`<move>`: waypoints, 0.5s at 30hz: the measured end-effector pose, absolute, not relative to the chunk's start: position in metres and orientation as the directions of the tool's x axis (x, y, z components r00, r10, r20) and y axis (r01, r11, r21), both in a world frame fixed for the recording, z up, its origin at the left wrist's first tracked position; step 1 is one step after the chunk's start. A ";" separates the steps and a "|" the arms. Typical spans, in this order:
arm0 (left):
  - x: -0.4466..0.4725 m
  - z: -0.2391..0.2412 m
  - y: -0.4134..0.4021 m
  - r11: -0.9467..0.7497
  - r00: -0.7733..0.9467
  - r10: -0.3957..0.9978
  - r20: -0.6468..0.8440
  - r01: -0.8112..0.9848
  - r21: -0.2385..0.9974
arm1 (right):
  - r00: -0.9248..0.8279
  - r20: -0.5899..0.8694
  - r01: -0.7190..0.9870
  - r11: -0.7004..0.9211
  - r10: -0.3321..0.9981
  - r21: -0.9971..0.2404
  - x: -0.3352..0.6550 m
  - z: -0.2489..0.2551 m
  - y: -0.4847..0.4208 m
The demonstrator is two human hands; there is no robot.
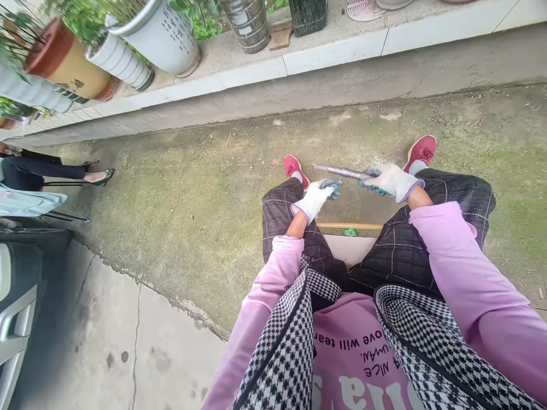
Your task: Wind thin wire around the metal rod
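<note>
My right hand [387,179], in a white glove with grey-blue fingers, is closed round one end of a thin rod [345,172]. The rod points left over the gap between my knees; its middle is wrapped in shiny silver coils that look like wire, and its far tip is plain grey. Just below that tip, my left hand [318,197], gloved alike, has its fingertips pinched together. A fine strand seems to run between them and the coils, but it is too thin to make out for sure.
Below my hands, a pale seat or board [350,247] with a yellowish edge shows between my thighs, with a small green wrapper [350,232] near it. Potted plants [158,40] line the tiled ledge [333,57]. At left are a seated person's legs [51,169] and a car [19,319].
</note>
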State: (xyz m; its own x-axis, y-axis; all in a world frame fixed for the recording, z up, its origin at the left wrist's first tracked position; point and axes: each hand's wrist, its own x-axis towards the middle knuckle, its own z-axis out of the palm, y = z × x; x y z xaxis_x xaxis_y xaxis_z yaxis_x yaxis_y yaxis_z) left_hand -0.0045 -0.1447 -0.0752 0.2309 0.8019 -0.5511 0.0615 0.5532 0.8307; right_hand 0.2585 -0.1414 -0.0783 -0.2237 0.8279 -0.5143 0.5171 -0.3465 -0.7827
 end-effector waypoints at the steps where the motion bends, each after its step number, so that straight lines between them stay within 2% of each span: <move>1: -0.004 -0.075 -0.145 0.556 0.249 0.798 -0.548 0.043 0.830 | -0.165 -0.507 0.467 -0.386 0.846 -0.796 0.258 -0.075 -0.142; 4: -0.005 -0.076 -0.146 0.565 0.291 0.780 -0.554 0.051 0.823 | -0.099 -0.499 0.201 -0.474 0.861 -0.858 0.259 -0.061 -0.146; 5: -0.005 -0.077 -0.146 0.565 0.298 0.775 -0.557 0.065 0.822 | -0.132 -0.496 0.124 -0.482 0.858 -0.867 0.260 -0.057 -0.148; 7: -0.006 -0.079 -0.143 0.563 0.288 0.773 -0.566 0.100 0.820 | -0.271 -0.492 0.077 -0.491 0.827 -0.868 0.263 -0.050 -0.153; 11: -0.010 -0.079 -0.134 0.563 0.242 0.780 -0.577 0.130 0.816 | -0.530 -0.540 0.275 -0.469 0.654 -0.839 0.271 -0.047 -0.163; 13: -0.011 -0.077 -0.132 0.567 0.239 0.778 -0.581 0.132 0.813 | -0.561 -0.584 0.423 -0.403 0.587 -0.812 0.272 -0.051 -0.167; 15: -0.011 -0.075 -0.133 0.576 0.209 0.776 -0.595 0.147 0.804 | -0.512 -0.628 0.572 -0.313 0.586 -0.758 0.271 -0.058 -0.169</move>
